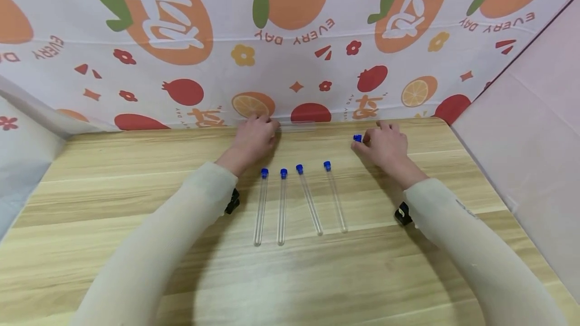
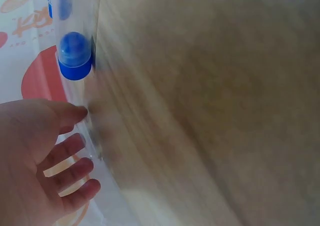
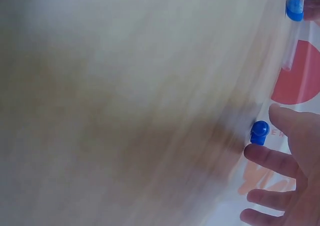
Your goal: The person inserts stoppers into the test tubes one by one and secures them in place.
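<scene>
My left hand (image 1: 255, 140) reaches to the table's back edge, fingers at the left end of a clear test tube (image 1: 299, 126) that lies along the edge. In the left wrist view a blue cap (image 2: 75, 61) sits just beyond the thumb, and the fingers are spread apart. Over at the right, my right hand (image 1: 385, 146) has thumb and index finger on either side of a loose blue cap (image 3: 259, 132), fingers not closed round it. Between the hands lie several capped test tubes, among them a leftmost tube (image 1: 260, 215) and a rightmost tube (image 1: 336, 200).
A wooden table (image 1: 254, 286) carries everything. Right behind its back edge hangs a white cloth with fruit prints (image 1: 290, 64). A pale panel (image 1: 521, 140) stands on the right side. Black wrist cameras (image 1: 403, 214) show under the sleeves.
</scene>
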Demonstrator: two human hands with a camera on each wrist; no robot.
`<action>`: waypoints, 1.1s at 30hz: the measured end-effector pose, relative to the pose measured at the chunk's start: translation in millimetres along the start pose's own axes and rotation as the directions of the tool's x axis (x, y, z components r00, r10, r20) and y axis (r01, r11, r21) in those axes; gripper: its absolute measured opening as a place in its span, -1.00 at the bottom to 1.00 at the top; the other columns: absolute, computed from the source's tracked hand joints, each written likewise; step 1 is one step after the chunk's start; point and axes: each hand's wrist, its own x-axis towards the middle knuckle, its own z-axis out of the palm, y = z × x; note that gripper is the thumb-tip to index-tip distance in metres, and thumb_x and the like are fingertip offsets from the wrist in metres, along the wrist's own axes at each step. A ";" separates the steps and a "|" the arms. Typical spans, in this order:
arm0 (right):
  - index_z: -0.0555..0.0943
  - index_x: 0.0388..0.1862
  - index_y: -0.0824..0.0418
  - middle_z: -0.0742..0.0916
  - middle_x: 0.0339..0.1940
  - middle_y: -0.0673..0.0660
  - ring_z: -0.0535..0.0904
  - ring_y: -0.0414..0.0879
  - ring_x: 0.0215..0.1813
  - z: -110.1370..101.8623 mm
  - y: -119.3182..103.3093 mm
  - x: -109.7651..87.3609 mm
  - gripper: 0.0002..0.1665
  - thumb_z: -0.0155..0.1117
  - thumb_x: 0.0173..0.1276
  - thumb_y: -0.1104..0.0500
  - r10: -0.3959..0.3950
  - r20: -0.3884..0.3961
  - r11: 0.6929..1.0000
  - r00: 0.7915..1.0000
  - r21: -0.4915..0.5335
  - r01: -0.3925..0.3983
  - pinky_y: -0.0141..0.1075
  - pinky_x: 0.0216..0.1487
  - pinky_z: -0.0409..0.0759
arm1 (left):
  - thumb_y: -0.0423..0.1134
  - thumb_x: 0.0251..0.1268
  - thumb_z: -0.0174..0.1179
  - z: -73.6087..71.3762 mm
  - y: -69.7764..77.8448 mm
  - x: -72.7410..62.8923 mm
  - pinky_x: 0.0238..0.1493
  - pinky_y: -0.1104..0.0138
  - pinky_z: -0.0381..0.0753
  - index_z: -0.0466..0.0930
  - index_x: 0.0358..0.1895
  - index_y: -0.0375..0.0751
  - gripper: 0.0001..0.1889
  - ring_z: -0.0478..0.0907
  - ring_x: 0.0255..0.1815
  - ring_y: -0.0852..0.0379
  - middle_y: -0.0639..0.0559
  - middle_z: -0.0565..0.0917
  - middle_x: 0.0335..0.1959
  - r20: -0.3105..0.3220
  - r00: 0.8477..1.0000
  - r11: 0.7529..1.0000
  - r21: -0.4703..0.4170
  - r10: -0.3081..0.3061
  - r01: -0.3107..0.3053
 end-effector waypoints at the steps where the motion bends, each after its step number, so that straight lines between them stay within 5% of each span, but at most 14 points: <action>1: 0.72 -0.19 0.14 0.52 0.29 0.34 0.30 0.31 0.24 0.0 -0.1 0.9 -0.44 0.23 0.35 -0.32 0.008 0.005 1.000 1.000 0.003 -0.008 0.24 0.02 0.49 | -0.28 0.41 0.15 0.8 0.0 0.5 -0.04 -0.14 0.62 0.62 0.09 -0.21 -0.75 0.50 0.01 -0.28 -0.24 0.63 0.00 -0.002 1.000 1.000 0.002 -0.001 0.001; 6: 0.69 -0.20 0.15 0.58 0.01 0.22 0.35 0.22 0.07 -0.4 -1.7 4.5 -0.47 0.26 0.34 -0.29 0.032 0.017 0.999 0.999 0.018 -0.033 0.12 -0.10 0.51 | -0.27 0.42 0.17 3.7 0.0 2.5 -0.09 -0.12 0.64 0.64 0.03 -0.23 -0.79 0.54 -0.04 -0.28 -0.25 0.66 -0.04 -0.026 1.000 1.000 -0.011 0.005 -0.005; 16: 0.69 -0.30 0.14 0.60 -0.17 0.14 0.44 0.13 -0.07 0.3 -1.5 9.3 -0.56 0.31 0.31 -0.22 0.047 0.014 0.998 0.999 0.047 -0.048 -0.07 -0.35 0.52 | -0.23 0.38 0.27 3.9 -0.3 6.3 -0.04 0.00 0.63 0.67 -0.02 -0.24 -0.79 0.59 -0.08 -0.18 -0.18 0.68 -0.08 0.002 1.000 0.996 -0.094 -0.006 0.007; 25: 0.68 -0.28 0.13 0.65 -0.19 0.13 0.48 0.06 -0.16 -6.0 0.8 5.8 -0.66 0.30 0.33 -0.13 0.062 0.064 0.990 0.996 0.126 -0.069 -0.18 -0.42 0.47 | -0.32 0.40 0.18 -1.9 -0.1 4.6 -0.13 0.08 0.65 0.65 -0.18 -0.26 -0.90 0.60 -0.22 -0.10 -0.12 0.68 -0.23 0.041 0.998 0.992 -0.122 -0.039 0.044; 33: 0.69 -0.15 0.11 0.69 -0.10 0.16 0.49 0.06 -0.19 -17.5 1.1 -3.4 -0.66 0.25 0.38 -0.13 0.078 0.067 0.973 0.995 0.214 -0.091 -0.19 -0.41 0.42 | -0.38 0.38 0.17 -14.9 1.5 -14.1 0.00 0.08 0.65 0.67 -0.10 -0.31 -0.86 0.65 -0.14 -0.10 -0.16 0.72 -0.17 -0.038 0.999 0.966 -0.260 -0.009 -0.002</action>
